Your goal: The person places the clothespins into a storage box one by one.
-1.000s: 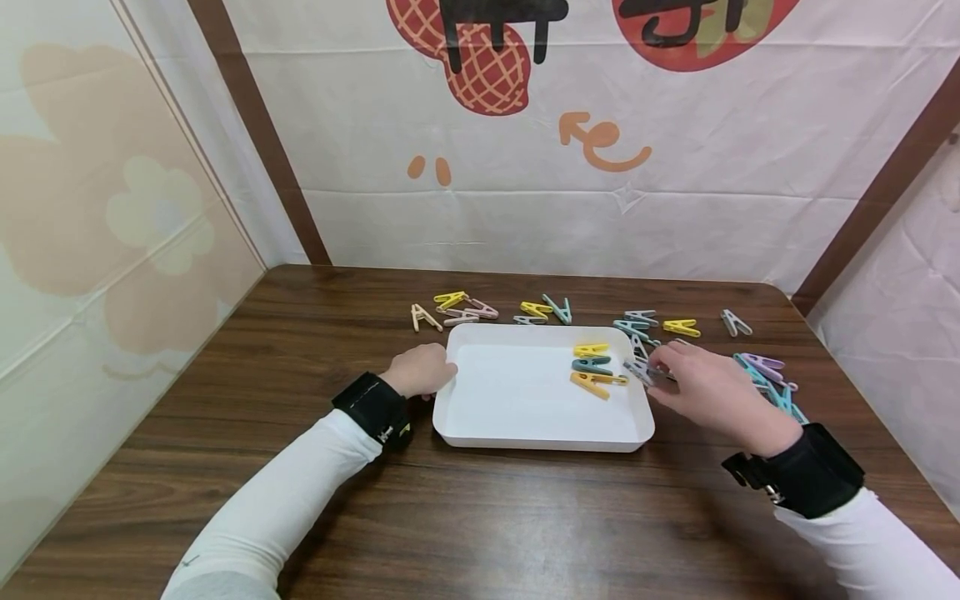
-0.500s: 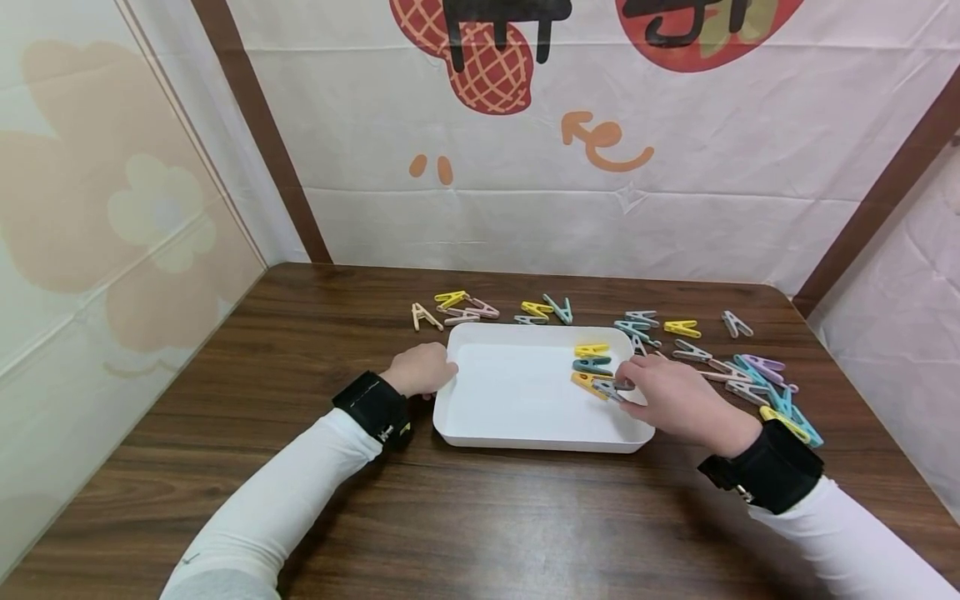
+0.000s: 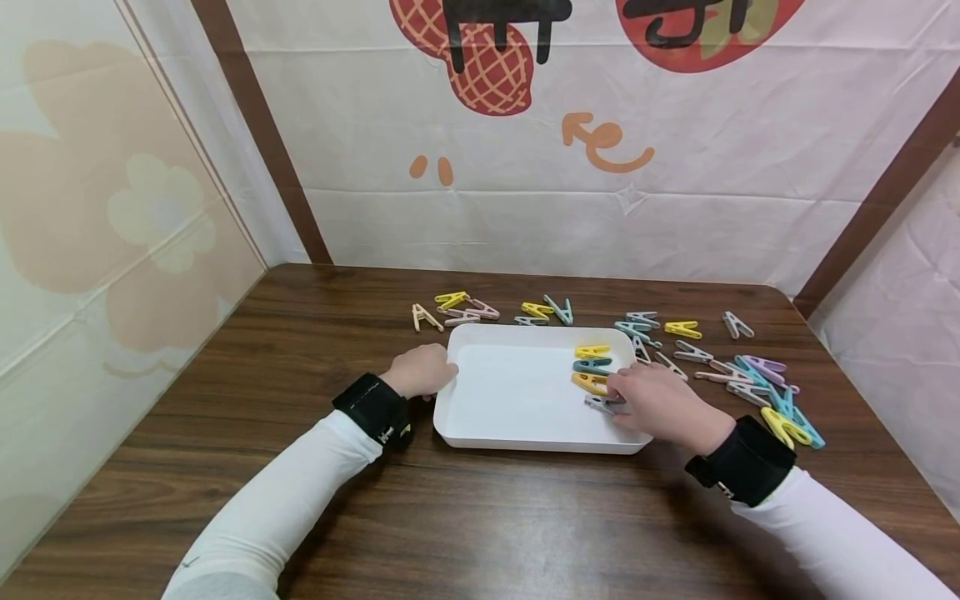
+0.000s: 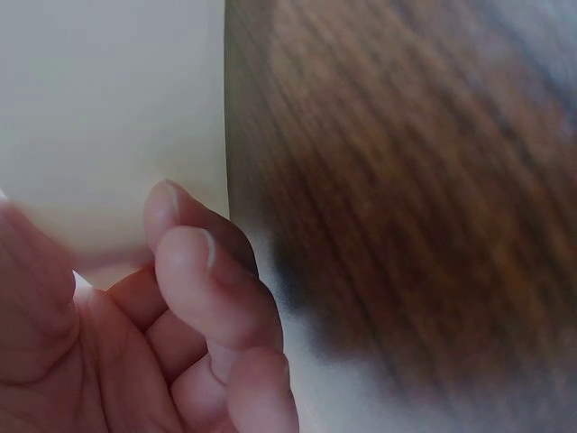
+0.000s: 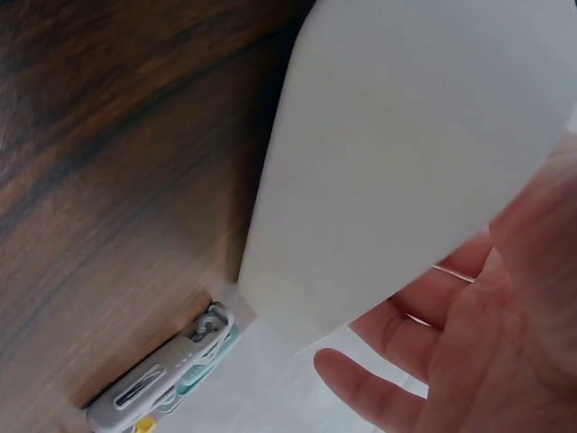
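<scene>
A white tray (image 3: 517, 392) lies on the wooden table. My left hand (image 3: 422, 370) grips its left rim, the thumb at the rim and the fingers curled outside against the wall, as the left wrist view shows. My right hand (image 3: 663, 402) reaches over the right rim and pinches the end of a grey clothespin (image 3: 600, 404) low over the tray floor. Above that clothespin, in a column, are an orange clothespin (image 3: 589, 382), a blue-grey clothespin (image 3: 592, 365) and a yellow clothespin (image 3: 592, 351). In the right wrist view the tray wall hides my right fingertips (image 5: 335, 363) in part.
Several loose clothespins lie behind the tray, among them a cream clothespin (image 3: 426, 317) and a yellow clothespin (image 3: 536, 309). More are scattered to the right, including a purple clothespin (image 3: 765, 367) and a yellow clothespin (image 3: 784, 427) near my right wrist. A cloth backdrop (image 3: 480, 225) stands behind the table.
My right hand has carried the grey clothespin from beyond the right rim into the tray, to below the orange one. The left hand has stayed on the rim.
</scene>
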Demonstrator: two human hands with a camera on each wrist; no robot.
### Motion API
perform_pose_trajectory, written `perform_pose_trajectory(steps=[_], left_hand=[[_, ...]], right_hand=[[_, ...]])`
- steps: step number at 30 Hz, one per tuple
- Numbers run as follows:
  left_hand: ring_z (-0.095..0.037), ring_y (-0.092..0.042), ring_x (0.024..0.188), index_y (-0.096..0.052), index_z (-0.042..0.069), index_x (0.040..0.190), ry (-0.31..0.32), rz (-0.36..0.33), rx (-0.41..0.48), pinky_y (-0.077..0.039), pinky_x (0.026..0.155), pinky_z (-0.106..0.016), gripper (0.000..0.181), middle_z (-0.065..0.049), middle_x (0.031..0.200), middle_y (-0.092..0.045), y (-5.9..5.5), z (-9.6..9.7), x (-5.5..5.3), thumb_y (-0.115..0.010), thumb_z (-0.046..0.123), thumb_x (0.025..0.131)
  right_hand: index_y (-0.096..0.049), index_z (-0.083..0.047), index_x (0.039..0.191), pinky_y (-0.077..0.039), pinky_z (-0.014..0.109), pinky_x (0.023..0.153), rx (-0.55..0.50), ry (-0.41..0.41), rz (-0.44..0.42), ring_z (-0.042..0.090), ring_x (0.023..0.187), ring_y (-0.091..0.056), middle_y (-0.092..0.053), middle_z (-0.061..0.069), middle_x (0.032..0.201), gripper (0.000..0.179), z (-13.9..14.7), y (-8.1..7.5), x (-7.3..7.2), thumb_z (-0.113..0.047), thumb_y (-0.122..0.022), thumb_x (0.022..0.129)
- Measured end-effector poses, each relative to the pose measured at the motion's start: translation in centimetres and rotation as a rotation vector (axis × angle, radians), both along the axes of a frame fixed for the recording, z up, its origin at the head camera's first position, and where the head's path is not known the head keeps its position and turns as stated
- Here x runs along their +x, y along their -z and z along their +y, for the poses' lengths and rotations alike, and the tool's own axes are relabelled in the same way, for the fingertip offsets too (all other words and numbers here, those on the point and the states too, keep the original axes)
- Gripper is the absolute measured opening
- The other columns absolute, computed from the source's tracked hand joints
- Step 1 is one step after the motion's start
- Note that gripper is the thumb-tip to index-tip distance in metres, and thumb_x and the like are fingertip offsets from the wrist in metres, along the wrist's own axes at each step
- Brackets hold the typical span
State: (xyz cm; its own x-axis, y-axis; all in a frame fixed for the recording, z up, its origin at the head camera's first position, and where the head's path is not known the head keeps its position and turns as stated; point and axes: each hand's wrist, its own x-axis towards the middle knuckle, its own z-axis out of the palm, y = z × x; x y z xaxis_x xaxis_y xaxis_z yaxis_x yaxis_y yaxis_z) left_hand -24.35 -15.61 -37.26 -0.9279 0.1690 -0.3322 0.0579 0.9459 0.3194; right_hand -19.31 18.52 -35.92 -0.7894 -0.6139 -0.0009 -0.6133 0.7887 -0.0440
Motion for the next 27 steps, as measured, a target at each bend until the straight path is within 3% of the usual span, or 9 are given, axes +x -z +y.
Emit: perform_pose_trajectory(steps=[8, 18, 27], left_hand=[[-0.018, -0.06, 0.053, -0.062, -0.001, 0.109, -0.005, 0.0, 0.003, -0.04, 0.051, -0.03, 0.031, -0.008, 0.068, -0.061, 0.04, -0.01, 0.0, -0.045, 0.024, 0.1], [-0.018, -0.059, 0.051, -0.062, -0.001, 0.11, -0.007, -0.002, 0.003, -0.04, 0.05, -0.03, 0.031, -0.008, 0.066, -0.061, 0.06, -0.02, 0.05, -0.045, 0.024, 0.101], [-0.018, -0.058, 0.051, -0.063, 0.0, 0.107, 0.006, 0.007, -0.001, -0.04, 0.051, -0.03, 0.031, -0.007, 0.065, -0.061, 0.12, -0.11, 0.06, -0.045, 0.024, 0.1]], right_hand=[[-0.068, -0.011, 0.09, -0.043, 0.04, 0.074, 0.058, 0.011, 0.09, 0.022, 0.082, -0.052, -0.064, 0.0, 0.085, 0.024, 0.15, 0.09, -0.32, -0.021, -0.084, 0.076], [-0.069, -0.009, 0.096, -0.043, 0.042, 0.076, 0.055, 0.02, 0.059, 0.025, 0.087, -0.056, -0.066, 0.005, 0.093, 0.027, 0.26, 0.18, -0.37, -0.02, -0.084, 0.076], [-0.07, -0.009, 0.096, -0.047, 0.042, 0.075, 0.002, 0.013, 0.087, 0.024, 0.085, -0.057, -0.066, 0.004, 0.091, 0.026, 0.35, -0.11, -0.14, -0.019, -0.084, 0.076]])
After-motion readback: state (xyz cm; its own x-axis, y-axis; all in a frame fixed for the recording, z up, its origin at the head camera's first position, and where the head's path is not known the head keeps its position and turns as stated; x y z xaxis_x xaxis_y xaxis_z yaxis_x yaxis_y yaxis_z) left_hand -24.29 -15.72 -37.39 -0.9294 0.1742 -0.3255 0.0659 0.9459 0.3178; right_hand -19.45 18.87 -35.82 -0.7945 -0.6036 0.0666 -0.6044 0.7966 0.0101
